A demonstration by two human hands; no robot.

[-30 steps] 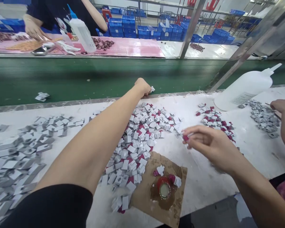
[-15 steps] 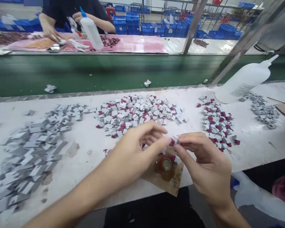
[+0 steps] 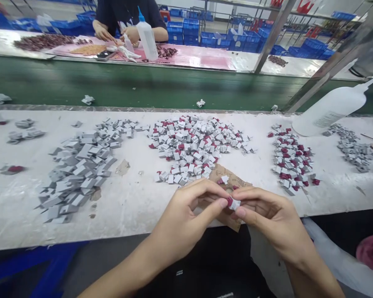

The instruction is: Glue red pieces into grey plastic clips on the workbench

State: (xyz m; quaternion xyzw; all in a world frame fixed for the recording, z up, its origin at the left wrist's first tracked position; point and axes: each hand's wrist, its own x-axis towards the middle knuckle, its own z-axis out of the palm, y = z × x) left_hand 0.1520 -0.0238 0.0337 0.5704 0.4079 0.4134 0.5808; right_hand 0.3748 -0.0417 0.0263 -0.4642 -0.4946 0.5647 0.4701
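A small grey and dark-red plastic piece [image 3: 233,203] is pinched between both hands near the table's front edge. My left hand [image 3: 192,215] grips its dark-red end with thumb and fingertips. On its grey end close the thumb and fingers of my right hand [image 3: 267,211]. Beneath them lies a brown card [image 3: 233,176], partly hidden by the hands, with a loose grey and red piece [image 3: 223,180] on it. Just beyond is a heap of grey and dark-red pieces [image 3: 192,142].
Plain grey pieces [image 3: 81,165] are heaped at left. More red-grey pieces [image 3: 290,157] and a white squeeze bottle [image 3: 332,107] stand at right. Beyond the table runs a green belt [image 3: 161,87] carrying several pieces. A co-worker's hands [image 3: 104,34] are across it, near metal posts.
My left hand has closed onto the piece, which my right hand held before. Both hands sit lower in the view, covering the card's round container. The view has shifted left.
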